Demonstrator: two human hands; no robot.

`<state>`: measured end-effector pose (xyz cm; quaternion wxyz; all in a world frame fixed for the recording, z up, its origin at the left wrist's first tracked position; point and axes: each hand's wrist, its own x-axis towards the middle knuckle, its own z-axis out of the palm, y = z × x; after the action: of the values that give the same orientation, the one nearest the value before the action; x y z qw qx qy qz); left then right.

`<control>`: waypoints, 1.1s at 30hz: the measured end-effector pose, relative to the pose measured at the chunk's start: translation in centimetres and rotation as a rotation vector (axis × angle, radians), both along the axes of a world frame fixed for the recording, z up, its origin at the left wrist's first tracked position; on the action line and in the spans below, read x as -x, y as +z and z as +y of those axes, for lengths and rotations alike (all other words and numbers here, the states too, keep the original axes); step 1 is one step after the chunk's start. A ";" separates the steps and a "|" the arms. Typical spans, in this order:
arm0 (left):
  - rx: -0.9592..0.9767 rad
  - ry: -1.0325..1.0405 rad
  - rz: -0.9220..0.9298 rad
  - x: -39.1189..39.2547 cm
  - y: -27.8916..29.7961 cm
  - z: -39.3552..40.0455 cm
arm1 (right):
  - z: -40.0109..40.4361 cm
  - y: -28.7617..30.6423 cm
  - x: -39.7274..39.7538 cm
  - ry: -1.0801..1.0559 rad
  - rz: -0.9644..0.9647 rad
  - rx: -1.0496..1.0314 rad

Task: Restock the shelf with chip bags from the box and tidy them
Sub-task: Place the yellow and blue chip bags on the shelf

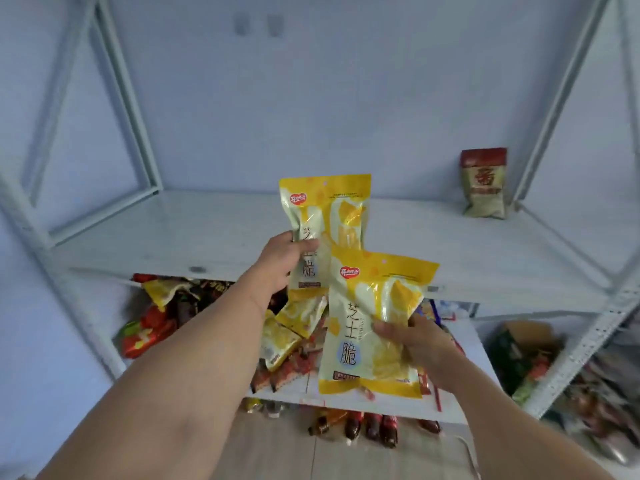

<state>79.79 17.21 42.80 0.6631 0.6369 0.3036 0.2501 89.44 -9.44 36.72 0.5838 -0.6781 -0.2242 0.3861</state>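
gripping one upright yellow chip bag [320, 216] at its left edge, left hand [282, 263]; right hand [420, 344] pinches second yellow bag [367, 334] at its right side.

I see a pale blue wall [311, 98] behind a white metal rack [561, 109], two grey sockets [258, 25] high up, and light wood floor [277, 448] below.

Two yellow chip bags are held upright over the white shelf [207, 233]: the farther bag [325, 216] in the left hand [287, 261], the nearer bag [374, 327] in the right hand [415, 344], overlapping the first one's lower corner.
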 end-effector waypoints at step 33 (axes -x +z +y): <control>-0.031 -0.191 0.078 -60.1 -3.3 9.1 | 6.9 1.2 -46.6 -0.209 0.129 0.033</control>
<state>139.90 26.31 39.55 0.6615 0.6826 0.2632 0.1653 136.02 -2.49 37.93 0.6227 -0.6811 -0.1078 0.3698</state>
